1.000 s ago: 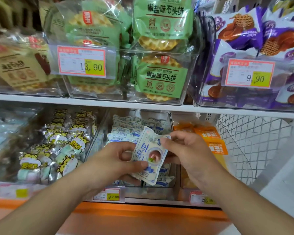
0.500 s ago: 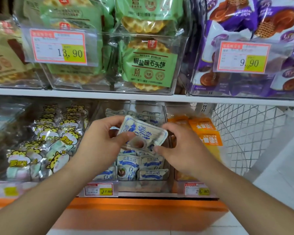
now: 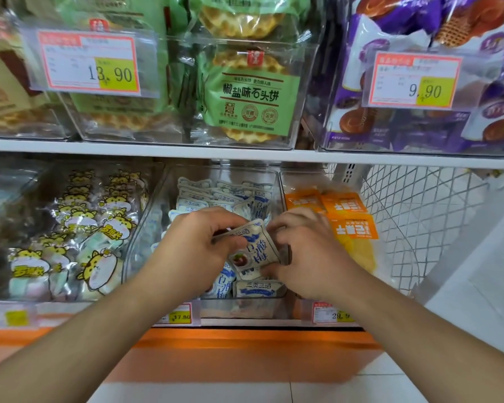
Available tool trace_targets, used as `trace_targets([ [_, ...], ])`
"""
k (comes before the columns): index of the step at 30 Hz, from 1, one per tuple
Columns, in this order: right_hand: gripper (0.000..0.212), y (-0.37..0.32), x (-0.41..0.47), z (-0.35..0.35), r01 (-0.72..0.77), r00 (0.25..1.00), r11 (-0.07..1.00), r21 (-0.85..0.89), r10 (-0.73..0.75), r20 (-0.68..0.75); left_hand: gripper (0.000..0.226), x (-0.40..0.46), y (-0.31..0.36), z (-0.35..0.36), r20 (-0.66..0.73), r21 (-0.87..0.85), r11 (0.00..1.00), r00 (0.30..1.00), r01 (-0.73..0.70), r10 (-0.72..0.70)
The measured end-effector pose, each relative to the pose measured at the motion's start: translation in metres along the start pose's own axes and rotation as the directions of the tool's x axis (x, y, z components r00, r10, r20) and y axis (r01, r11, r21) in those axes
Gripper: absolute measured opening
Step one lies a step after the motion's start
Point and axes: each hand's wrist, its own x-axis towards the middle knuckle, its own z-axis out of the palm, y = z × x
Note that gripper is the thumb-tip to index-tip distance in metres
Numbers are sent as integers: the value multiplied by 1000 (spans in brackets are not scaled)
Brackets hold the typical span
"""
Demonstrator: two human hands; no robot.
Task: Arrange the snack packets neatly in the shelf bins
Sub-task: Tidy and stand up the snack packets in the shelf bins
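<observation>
Pinching one white-and-blue packet (image 3: 255, 251), left hand (image 3: 192, 251) and right hand (image 3: 309, 254) share the grip over the clear bin (image 3: 146, 228)

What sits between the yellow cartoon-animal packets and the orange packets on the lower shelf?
In the head view, a clear bin of white-and-blue packets; both hands, left hand and right hand, hold one such packet over it.

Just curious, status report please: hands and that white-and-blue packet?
Left hand and right hand both pinch white-and-blue snack packet. Packet over middle clear bin. Nothing blocking.

Left bins (image 3: 9, 199) blurred, perhaps sweets.
</observation>
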Motion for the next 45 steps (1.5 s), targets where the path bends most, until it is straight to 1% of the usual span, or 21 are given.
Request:
trace_targets([
  [4,40,0,-2,4,23,999,998,-60,-26,-42,17,1,-4,4,-9,-19,1000,1000,8,-8],
  [6,37,1,0,3,13,1000,999,-50,-13,-1,15,2,-6,6,9,26,1000,1000,-13,12],
  [8,32,5,1,-1,-10,999,999,47,8,47,16,2,-5,9,37,61,998,999,-24,22],
  [9,31,7,1,-4,-12,999,995,102,7,49,16,2,-5,10,52,70,997,999,-20,16],
  [12,33,11,-2,-12,-62,997,968,243,49,59,13,3,-4,14,98,62,998,995,27,-33],
  [14,29,9,-5,-15,-104,993,950,294,81,90,11,5,-5,17,120,57,997,991,55,-62],
  [16,27,6,-7,-15,-105,991,952,288,77,105,8,5,-6,21,142,57,996,986,75,-83],
  [18,26,3,-9,-15,-77,994,963,260,55,91,9,2,-8,26,166,53,995,982,84,-92],
  [20,16,1,-8,-13,-24,998,983,185,13,60,11,0,-12,28,190,52,994,976,95,-104],
  [22,9,0,-8,-10,21,998,992,125,-28,61,8,0,-16,27,215,75,993,971,87,-101],
  [24,9,-1,-7,-6,49,996,996,72,-55,77,3,2,-19,24,248,115,991,964,63,-90],
  [25,12,-1,-6,-6,56,994,997,44,-60,93,5,4,-19,21,266,127,991,960,52,-85],
  [27,15,3,-4,-7,71,988,997,15,-72,133,16,10,-20,16,287,101,993,954,55,-82],
  [29,17,9,-3,-10,96,983,993,62,-104,150,20,24,-22,13,228,90,994,971,54,-73],
  [31,21,17,-3,-9,119,986,985,123,-132,101,15,48,-29,17,139,144,989,990,15,-36],
  [33,20,24,-3,-8,123,992,983,138,-124,1,10,75,-34,27,110,189,982,994,-11,-10],
  [35,21,30,-2,-6,106,993,982,155,-97,-65,10,98,-37,41,148,260,965,989,-39,0],
  [36,23,31,-1,-5,99,993,980,170,-85,-84,13,106,-38,50,183,297,954,983,-41,-15],
  [38,24,34,1,-3,91,991,977,195,-70,-115,20,118,-40,64,218,351,936,974,-14,-67],
  [42,14,39,3,-3,93,986,970,223,-59,-153,9,127,-42,77,197,381,924,972,43,-127],
  [45,13,40,3,-4,98,985,967,237,-60,-163,11,123,-41,75,165,350,933,976,77,-142],
])
